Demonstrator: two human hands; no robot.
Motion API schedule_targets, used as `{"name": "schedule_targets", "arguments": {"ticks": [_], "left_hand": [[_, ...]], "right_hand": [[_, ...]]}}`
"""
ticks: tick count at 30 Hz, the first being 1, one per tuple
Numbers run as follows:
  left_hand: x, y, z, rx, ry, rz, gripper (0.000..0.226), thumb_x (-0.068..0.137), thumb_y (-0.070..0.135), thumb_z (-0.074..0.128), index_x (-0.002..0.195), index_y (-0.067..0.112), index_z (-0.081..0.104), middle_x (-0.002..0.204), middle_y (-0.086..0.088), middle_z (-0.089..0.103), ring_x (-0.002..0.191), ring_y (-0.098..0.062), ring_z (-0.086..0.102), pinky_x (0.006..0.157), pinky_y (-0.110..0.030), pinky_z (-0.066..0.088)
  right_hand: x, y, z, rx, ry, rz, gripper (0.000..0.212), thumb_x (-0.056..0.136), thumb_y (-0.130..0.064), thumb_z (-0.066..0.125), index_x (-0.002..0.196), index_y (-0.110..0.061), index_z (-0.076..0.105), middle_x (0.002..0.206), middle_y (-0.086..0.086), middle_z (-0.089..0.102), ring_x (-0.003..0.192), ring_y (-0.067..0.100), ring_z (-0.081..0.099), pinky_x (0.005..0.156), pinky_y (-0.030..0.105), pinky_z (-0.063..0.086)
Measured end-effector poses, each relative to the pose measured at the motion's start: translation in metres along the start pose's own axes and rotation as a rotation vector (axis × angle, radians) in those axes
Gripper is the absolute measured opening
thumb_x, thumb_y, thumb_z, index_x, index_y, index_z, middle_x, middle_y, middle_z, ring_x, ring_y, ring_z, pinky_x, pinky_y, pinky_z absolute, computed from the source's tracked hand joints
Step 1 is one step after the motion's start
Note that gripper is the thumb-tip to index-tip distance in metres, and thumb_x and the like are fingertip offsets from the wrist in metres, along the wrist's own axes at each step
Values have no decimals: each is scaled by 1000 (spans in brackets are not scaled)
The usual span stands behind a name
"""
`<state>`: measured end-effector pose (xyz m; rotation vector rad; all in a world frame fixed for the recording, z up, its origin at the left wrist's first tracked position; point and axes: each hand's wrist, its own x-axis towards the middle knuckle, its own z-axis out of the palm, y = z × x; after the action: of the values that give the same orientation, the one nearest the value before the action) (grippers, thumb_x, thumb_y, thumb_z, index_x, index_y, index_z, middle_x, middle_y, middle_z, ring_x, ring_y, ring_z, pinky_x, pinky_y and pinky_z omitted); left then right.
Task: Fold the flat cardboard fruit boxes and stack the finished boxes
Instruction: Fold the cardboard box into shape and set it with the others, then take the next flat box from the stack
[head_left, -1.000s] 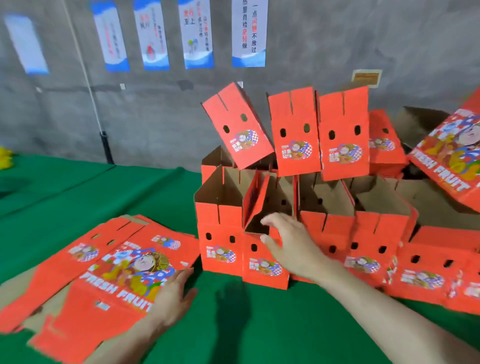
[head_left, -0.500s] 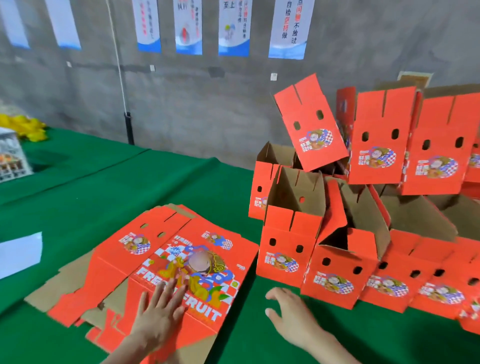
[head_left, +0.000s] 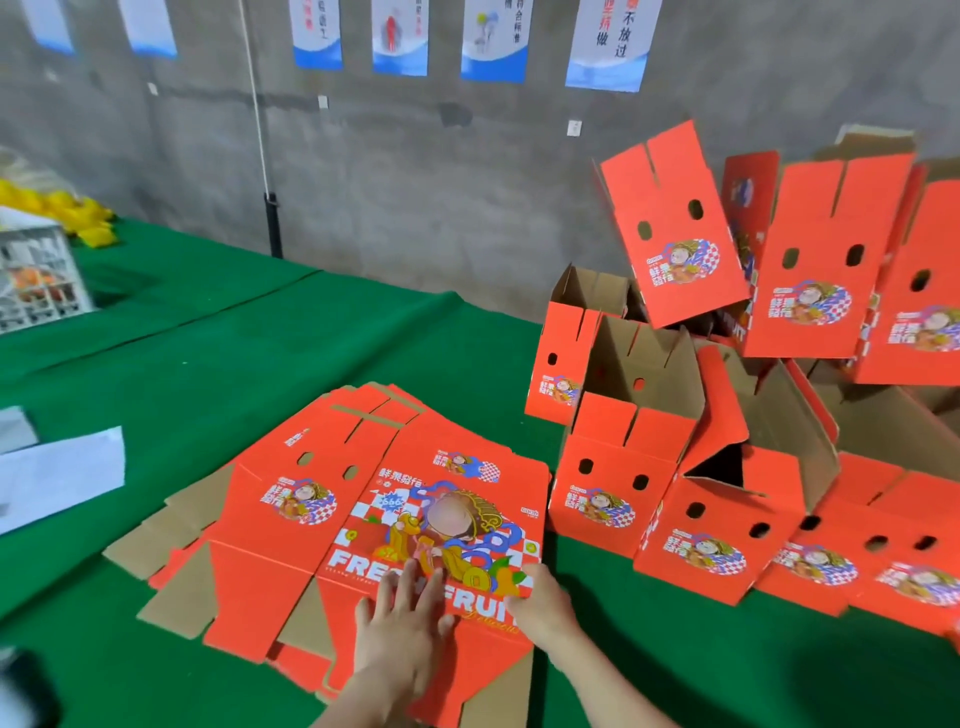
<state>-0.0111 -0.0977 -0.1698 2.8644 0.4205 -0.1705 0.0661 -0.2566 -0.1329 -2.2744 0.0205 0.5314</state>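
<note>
A stack of flat red cardboard fruit boxes (head_left: 332, 499) lies on the green table in front of me, printed side up. My left hand (head_left: 405, 629) rests flat on the top sheet near its front, fingers straight and spread. My right hand (head_left: 535, 603) grips the right front edge of that same top sheet, fingers curled over it. To the right stands a pile of folded red boxes (head_left: 618, 483), open tops showing brown insides, with more folded boxes (head_left: 675, 228) stacked tilted on top against the wall.
The green table cloth (head_left: 260, 364) stretches left and back. White paper (head_left: 57, 475) lies at the left edge. A white crate (head_left: 36, 270) and yellow objects (head_left: 78, 213) sit at far left. A grey wall with posters (head_left: 400, 36) stands behind.
My right hand left the folded boxes, came down and left, and took the right edge of the top flat sheet. My left hand slid further onto the sheet. The view swung left.
</note>
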Motion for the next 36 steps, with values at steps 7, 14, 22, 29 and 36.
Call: {"name": "schedule_targets", "arguments": {"ticks": [7, 14, 22, 29, 36], "left_hand": [[-6, 6, -19, -84, 111, 18, 59, 97, 57, 20, 151, 39, 4, 160, 7, -9, 147, -19, -11, 115, -46, 1], [-22, 21, -90, -191, 268, 249, 56, 98, 52, 33, 149, 30, 26, 159, 6, 16, 146, -12, 10, 118, -33, 6], [-81, 44, -201, -74, 189, 683, 76, 85, 63, 49, 148, 24, 31, 156, 4, 22, 143, -9, 22, 117, -21, 16], [-127, 103, -290, 542, 605, 624, 23, 96, 29, 43, 114, 28, 57, 104, 1, 67, 96, -26, 63, 71, -31, 45], [-142, 161, -356, 757, 666, 545, 20, 95, 34, 47, 105, 24, 60, 108, -3, 65, 105, -29, 61, 72, -31, 44]], "right_hand": [[-6, -28, -21, 111, 200, -27, 27, 86, -12, 64, 111, -19, 55, 110, 3, 61, 97, 23, 63, 82, 32, 52], [-22, -86, -61, 440, 192, -268, 21, 92, 2, 54, 108, -3, 67, 113, 12, 63, 98, 22, 60, 82, 25, 52], [-54, -116, -142, 526, 207, -331, 29, 91, 6, 53, 118, 6, 63, 124, 20, 62, 106, 25, 59, 72, 13, 43], [-102, -103, -183, 722, -15, -337, 27, 93, -1, 52, 116, 10, 61, 102, 12, 67, 58, 6, 56, 49, 6, 43], [-135, -81, -210, 799, -11, -454, 23, 99, -3, 44, 117, -17, 45, 112, 14, 60, 92, 31, 60, 76, 35, 52]]}}
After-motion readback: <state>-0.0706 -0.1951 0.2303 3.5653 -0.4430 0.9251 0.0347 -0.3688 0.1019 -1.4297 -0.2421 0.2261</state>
